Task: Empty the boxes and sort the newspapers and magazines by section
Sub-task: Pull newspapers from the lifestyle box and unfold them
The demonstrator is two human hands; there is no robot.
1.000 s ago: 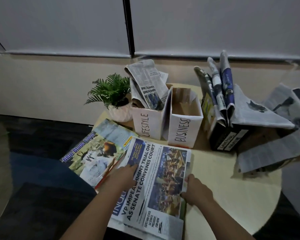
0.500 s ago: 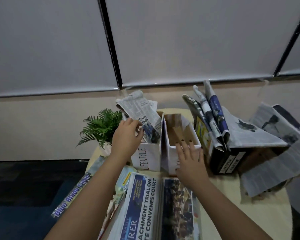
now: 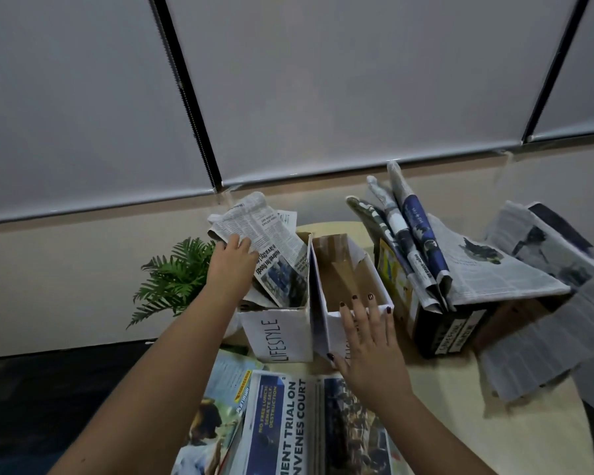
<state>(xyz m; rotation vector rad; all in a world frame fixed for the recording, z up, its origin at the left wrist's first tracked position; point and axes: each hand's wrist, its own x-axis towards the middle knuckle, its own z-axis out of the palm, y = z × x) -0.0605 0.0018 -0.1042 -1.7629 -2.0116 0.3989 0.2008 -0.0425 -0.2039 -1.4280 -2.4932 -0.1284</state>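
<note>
Two hands are at work. The left hand (image 3: pixel 235 257) has its fingers curled over the top of a folded newspaper (image 3: pixel 270 246) that stands crumpled in the white box lettered LIFESTYLE (image 3: pixel 277 334); whether the thumb closes behind the paper cannot be told. The right hand (image 3: pixel 367 341) lies with fingers straight and spread against the front wall and rim of the second white box (image 3: pixel 348 279), which stands touching the LIFESTYLE box on its right side and shows bare cardboard inside. That makes two white boxes, and a third, dark box (image 3: pixel 450 329) sits just right of the right hand, with three rolled or folded papers (image 3: pixel 408 234) poking up from it and a broad newspaper sheet (image 3: pixel 494 272) draped over its top. Further right of that hand more loose newspaper sheets (image 3: pixel 546 303) hang off the table's edge. Below the right hand's wrist lies a flat newspaper with a blue headline block (image 3: pixel 288 423), and under the left forearm, just to its left, one glossy magazine (image 3: pixel 216 406) partly tucked beneath it. One small green potted fern (image 3: pixel 175 282) stands left of the left hand. Everything rests on a pale round table (image 3: pixel 494 433). Behind it a cream wall band runs under grey roller blinds (image 3: pixel 323 80), and dark carpet (image 3: pixel 48 389) shows at the lower left.
</note>
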